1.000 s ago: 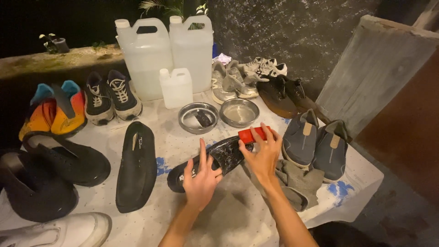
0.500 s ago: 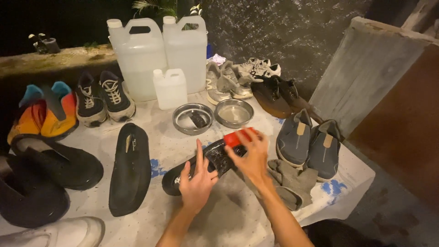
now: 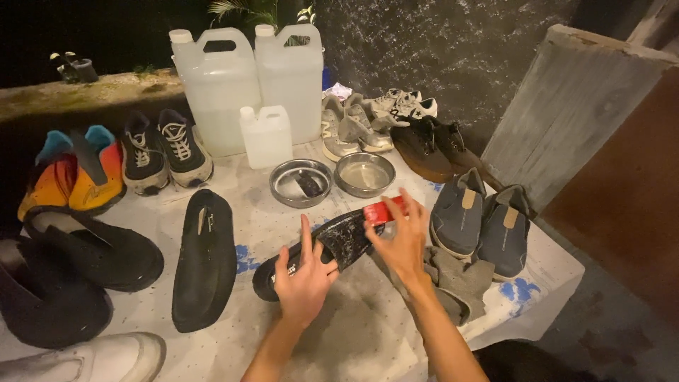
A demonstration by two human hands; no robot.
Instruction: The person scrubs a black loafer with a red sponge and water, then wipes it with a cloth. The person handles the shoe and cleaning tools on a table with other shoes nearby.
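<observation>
Black insole point(image 3: 332, 244), centre of frame, propped off the table cloth point(image 3: 353, 332); left hand point(image 3: 304, 283) cupping its lower half, fingers spread. Right hand point(image 3: 403, 237) pinching red block point(image 3: 382, 211) against its tip. Risk: insole slipping sideways, knocking steel bowls point(image 3: 332, 182) just above.

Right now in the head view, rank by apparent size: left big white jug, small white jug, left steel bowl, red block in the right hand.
1. Left big white jug.
2. Small white jug and left steel bowl: look about alike, unranked.
3. Red block, partly covered by the right hand.
</observation>
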